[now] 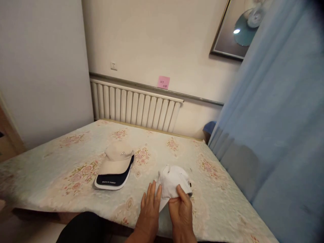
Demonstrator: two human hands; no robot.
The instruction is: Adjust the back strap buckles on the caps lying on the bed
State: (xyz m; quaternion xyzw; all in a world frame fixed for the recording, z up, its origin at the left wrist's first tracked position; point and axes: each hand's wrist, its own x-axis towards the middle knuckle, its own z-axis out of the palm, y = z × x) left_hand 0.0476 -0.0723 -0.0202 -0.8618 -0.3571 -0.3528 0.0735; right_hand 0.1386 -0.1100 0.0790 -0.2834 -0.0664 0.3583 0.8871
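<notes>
A white baseball cap (174, 179) is between my hands, just above or on the bedspread near the bed's front edge. My right hand (181, 211) grips the cap's near rim, thumb on top and fingers tucked beneath. Stretched flat, the fingers of my left hand (150, 209) rest against the cap's left side, by its brim, without wrapping round it. To the left, a beige cap (118, 156) with a small logo sits stacked on another cap, whose navy brim (112, 180) with white edging and lettering sticks out below.
A floral bedspread (157, 145) covers the bed. Behind it, a white radiator (136, 104) lines the wall, under a pipe and a pink note (163, 82). A blue curtain (273, 118) hangs along the right side. My dark-clothed knee (81, 229) shows at the bottom.
</notes>
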